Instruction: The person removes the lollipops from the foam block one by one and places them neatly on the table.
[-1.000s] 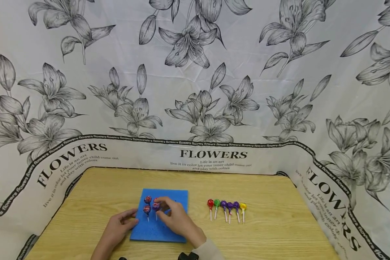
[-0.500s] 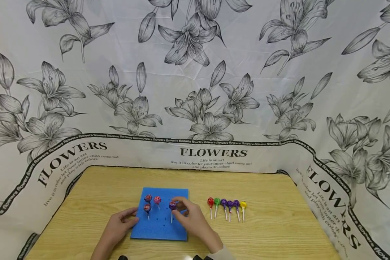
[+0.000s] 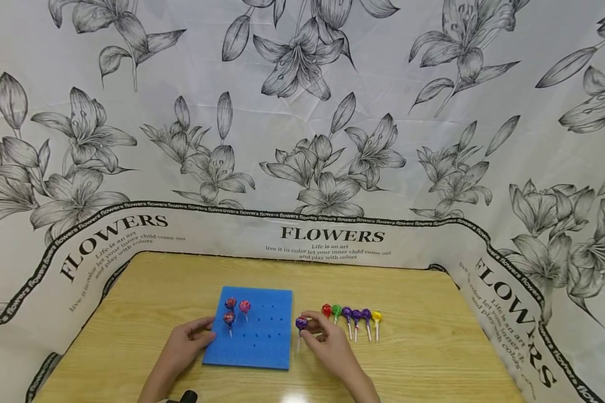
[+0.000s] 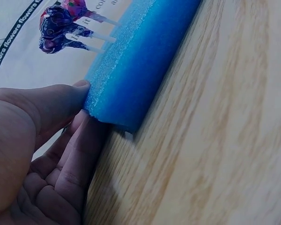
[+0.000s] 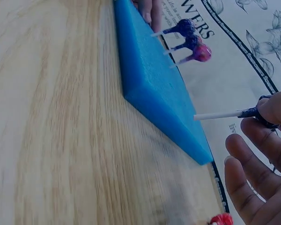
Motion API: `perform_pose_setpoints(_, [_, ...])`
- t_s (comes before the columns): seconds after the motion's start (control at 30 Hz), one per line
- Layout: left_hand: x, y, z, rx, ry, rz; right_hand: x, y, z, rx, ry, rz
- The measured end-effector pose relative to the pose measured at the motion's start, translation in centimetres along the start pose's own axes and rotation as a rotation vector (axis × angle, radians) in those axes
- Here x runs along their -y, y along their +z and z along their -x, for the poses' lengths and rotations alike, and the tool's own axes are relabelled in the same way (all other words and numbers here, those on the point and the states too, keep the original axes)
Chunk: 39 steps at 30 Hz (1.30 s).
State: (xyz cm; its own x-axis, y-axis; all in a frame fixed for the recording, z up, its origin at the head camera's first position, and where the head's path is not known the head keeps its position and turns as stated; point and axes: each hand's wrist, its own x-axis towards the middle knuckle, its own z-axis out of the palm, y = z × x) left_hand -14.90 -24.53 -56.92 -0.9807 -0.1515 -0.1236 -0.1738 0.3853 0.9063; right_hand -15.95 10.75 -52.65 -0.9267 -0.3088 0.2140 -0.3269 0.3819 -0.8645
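My right hand (image 3: 330, 344) pinches a purple-wrapped lollipop (image 3: 301, 323) by its head, just right of a blue foam board (image 3: 247, 354). In the right wrist view the lollipop's white stick (image 5: 218, 116) points away from the fingers and nothing touches its tip. On the left, my left hand (image 3: 184, 341) holds the board's edge, thumb (image 4: 61, 101) against the rim and fingers beside the lower corner. Three lollipops stand in the board's upper left: a pink one (image 3: 245, 306) and two dark red-and-blue ones, the rear one (image 3: 230, 303) and the front one (image 3: 229, 319).
Right of the board, several lollipops lie in a row on the wooden table (image 3: 423, 358), among them a red one (image 3: 326, 309), a green one (image 3: 336, 310) and a yellow one (image 3: 377, 317). Small holes dot the board. A flower-printed cloth (image 3: 333, 190) hangs behind and at both sides.
My right hand has carried the purple lollipop out of the standing group and rightward past the board's right edge. My left hand stays at the board's left edge.
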Motion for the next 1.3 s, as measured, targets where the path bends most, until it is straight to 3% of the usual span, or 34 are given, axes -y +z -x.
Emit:
perform_pose_setpoints(0.3, [-0.5,-0.1,0.0,0.008,-0.011,0.008,0.0,-2.7,0.9,-0.136,0.108,-0.048])
perform_pose_setpoints(0.6, [-0.7,-0.1,0.1,0.009,-0.016,0.014,-0.7,-6.0,1.8,-0.254,0.079,-0.071])
perform_pose_setpoints(0.9, [-0.6,0.0,0.0,0.010,-0.020,-0.012,-1.5,-9.7,2.4,-0.284,0.097,0.034])
perform_pose_setpoints(1.3, [-0.4,0.2,-0.1,0.005,-0.027,-0.011,-4.6,-13.1,3.0,-0.296,0.117,0.079])
